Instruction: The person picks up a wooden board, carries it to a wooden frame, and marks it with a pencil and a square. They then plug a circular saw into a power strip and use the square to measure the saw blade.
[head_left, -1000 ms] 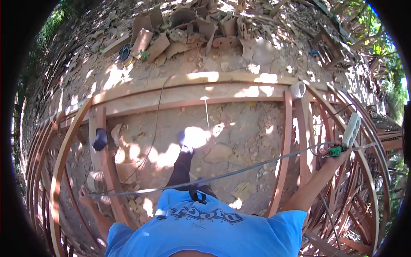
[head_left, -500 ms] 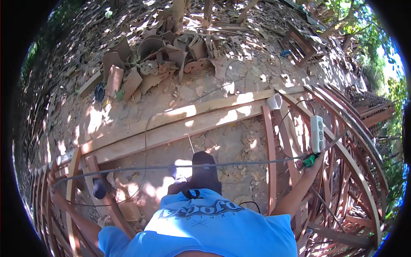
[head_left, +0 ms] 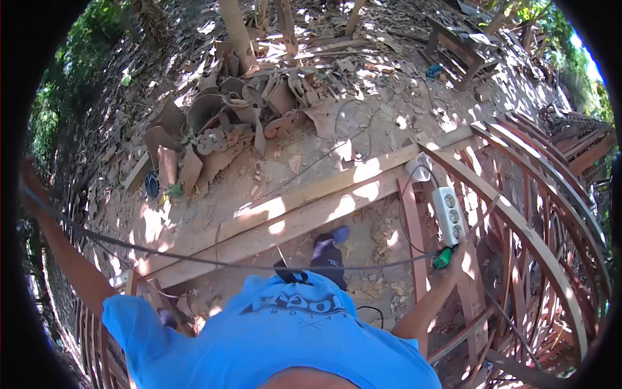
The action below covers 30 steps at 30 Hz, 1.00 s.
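Note:
At the far left edge, raised and stretched out, my left hand [head_left: 34,188] is closed around a dark electric cable [head_left: 214,264]. The cable sags across my front toward the right. My right hand [head_left: 464,251] grips the lower end of a white power strip [head_left: 447,215] whose row of round sockets faces up. Just beside these fingers sits a green plug [head_left: 443,258], close to where the cable meets the strip. Part of the right hand's grip is hidden behind the strip.
Long wooden beams [head_left: 311,198] cross the ground before me. Curved wooden frames [head_left: 538,240] stand at right, more slats [head_left: 97,343] at lower left. Broken roof tiles [head_left: 227,120] lie in a pile ahead, near tree trunks [head_left: 237,32]. A thin cable trails over the dirt.
My left hand has swung outward and up from the wooden frame, drawing the cable along. My right hand and the power strip have shifted left and slightly down. One foot has stepped forward.

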### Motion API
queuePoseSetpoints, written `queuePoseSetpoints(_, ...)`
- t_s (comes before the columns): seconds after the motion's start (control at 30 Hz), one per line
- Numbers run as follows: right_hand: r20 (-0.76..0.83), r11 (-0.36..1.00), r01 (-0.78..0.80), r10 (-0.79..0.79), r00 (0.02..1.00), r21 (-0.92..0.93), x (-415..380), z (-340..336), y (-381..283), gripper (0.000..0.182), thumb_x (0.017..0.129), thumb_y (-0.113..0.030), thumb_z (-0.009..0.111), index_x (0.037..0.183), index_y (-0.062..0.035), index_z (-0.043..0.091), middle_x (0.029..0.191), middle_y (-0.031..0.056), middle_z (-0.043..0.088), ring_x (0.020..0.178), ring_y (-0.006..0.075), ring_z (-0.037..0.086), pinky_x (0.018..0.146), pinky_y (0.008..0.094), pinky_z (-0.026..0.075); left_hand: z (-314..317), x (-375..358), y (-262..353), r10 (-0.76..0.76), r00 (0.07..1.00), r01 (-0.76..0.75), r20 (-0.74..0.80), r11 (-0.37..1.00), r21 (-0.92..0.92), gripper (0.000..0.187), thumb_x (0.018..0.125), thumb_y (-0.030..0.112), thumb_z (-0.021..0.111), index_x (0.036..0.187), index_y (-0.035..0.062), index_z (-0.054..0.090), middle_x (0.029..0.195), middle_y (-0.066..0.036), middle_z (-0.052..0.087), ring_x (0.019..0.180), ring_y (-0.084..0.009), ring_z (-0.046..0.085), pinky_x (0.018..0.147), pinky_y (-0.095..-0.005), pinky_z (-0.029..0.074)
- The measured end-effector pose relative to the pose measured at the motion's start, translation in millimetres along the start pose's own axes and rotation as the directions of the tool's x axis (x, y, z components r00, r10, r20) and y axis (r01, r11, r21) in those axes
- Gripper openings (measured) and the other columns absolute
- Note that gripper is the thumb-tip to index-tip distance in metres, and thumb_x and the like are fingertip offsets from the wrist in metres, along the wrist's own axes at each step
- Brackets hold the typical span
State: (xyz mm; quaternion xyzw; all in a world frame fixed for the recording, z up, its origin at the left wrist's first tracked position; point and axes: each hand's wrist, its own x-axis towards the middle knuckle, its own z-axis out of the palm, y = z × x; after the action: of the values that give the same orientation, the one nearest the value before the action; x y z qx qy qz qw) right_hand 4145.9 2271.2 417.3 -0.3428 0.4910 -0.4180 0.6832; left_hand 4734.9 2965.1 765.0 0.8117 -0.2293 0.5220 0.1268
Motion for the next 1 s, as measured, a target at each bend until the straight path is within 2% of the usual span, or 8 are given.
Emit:
queuePoseSetpoints(0.33,0.063,0.998,-0.057,0.056,0.996,0.024,130.9,80.8,-66.8,0.039,0.088,-0.039,0.059,0.101,-0.0029,0.056,0.066,0.0053,0.056,0.049,0.0147,0.055,0.043,0.0258,0.047,170.9,175.6,412.5,0.321,0.932,-0.358,-0.166,0.883,-0.302,0.047,0.098,0.043,0.038,0.079,0.0068,0.062,0.071,-0.004,0.054,0.066,-0.0163,0.051,0.061,-0.0335,0.042)
queuePoseSetpoints(0.47,0.052,0.997,-0.026,0.022,0.998,0.077,155.2,123.9,-85.7,0.039,0.088,-0.04,0.057,0.098,-0.0026,0.058,0.065,0.0048,0.058,0.049,0.0135,0.056,0.041,0.0249,0.045,236.5,218.5,473.6,0.386,0.889,-0.45,-0.246,0.838,-0.309,0.046,0.1,0.038,0.036,0.076,0.0075,0.061,0.073,-0.005,0.056,0.067,-0.0171,0.052,0.062,-0.0336,0.043)
queuePoseSetpoints(0.57,0.049,0.995,-0.054,0.05,0.998,0.084,185.0,137.7,-92.1,0.041,0.088,-0.041,0.059,0.102,-0.0031,0.056,0.064,0.0047,0.056,0.049,0.0155,0.055,0.044,0.0262,0.048,344.0,261.1,432.7,0.477,0.856,-0.465,-0.198,0.879,0.105,0.05,0.099,0.045,0.036,0.082,0.0071,0.064,0.076,-0.004,0.061,0.068,-0.016,0.054,0.062,-0.0337,0.042)
queuePoseSetpoints(0.63,0.028,0.996,-0.043,0.041,0.999,0.072,202.1,154.1,-99.7,0.042,0.087,-0.043,0.059,0.103,-0.0036,0.055,0.063,0.0048,0.055,0.05,0.0162,0.056,0.044,0.0267,0.049,404.8,262.6,454.8,0.348,0.932,-0.358,-0.101,0.928,-0.107,0.058,0.097,0.056,0.036,0.09,0.0071,0.067,0.074,0.0,0.06,0.065,-0.0123,0.05,0.058,-0.0312,0.036)
queuePoseSetpoints(0.73,0.01,0.984,0.065,-0.068,0.998,0.165,235.2,186.1,-103.3,0.043,0.087,-0.044,0.058,0.103,-0.0036,0.055,0.064,0.0049,0.055,0.049,0.0163,0.056,0.042,0.0268,0.048,451.2,226.3,588.2,0.148,0.946,0.135,0.288,0.627,-0.767,0.065,0.094,0.062,0.029,0.083,0.009,0.065,0.059,0.008,0.04,0.054,-0.0052,0.03,0.052,-0.0235,0.018)
queuePoseSetpoints(0.9,-0.13,0.995,0.073,-0.063,0.99,0.074,294.3,258.8,-116.4,0.044,0.089,-0.044,0.056,0.105,-0.0033,0.054,0.067,0.0063,0.057,0.05,0.0159,0.056,0.042,0.0264,0.047,578.1,177.1,700.2,0.38,0.808,0.333,0.45,0.334,-0.882,0.075,0.094,0.067,0.022,0.073,0.0064,0.062,0.054,0.008,0.03,0.052,-0.0049,0.026,0.051,-0.0258,0.016)
queuePoseSetpoints(0.97,-0.23,0.983,0.175,-0.157,0.96,0.058,323.1,303.3,-122.7,0.044,0.09,-0.044,0.054,0.106,-0.0032,0.054,0.069,0.0073,0.059,0.049,0.0156,0.055,0.042,0.0261,0.047,645.8,145.2,724.0,0.562,0.698,0.558,0.444,-0.039,-0.829,0.071,0.092,0.071,0.024,0.09,0.0069,0.055,0.077,0.003,0.044,0.069,-0.006,0.037,0.06,-0.0225,0.027)
queuePoseSetpoints(1.0,-0.24,0.965,0.239,-0.209,0.948,0.106,332.8,340.7,-138.3,0.044,0.09,-0.045,0.054,0.105,-0.0032,0.053,0.068,0.0073,0.058,0.049,0.0162,0.055,0.042,0.0268,0.048,662.7,138.5,734.6,0.536,0.616,0.672,0.577,0.023,-0.74,0.077,0.089,0.074,0.029,0.074,0.0047,0.059,0.065,0.002,0.049,0.06,-0.0079,0.038,0.056,-0.0256,0.028)
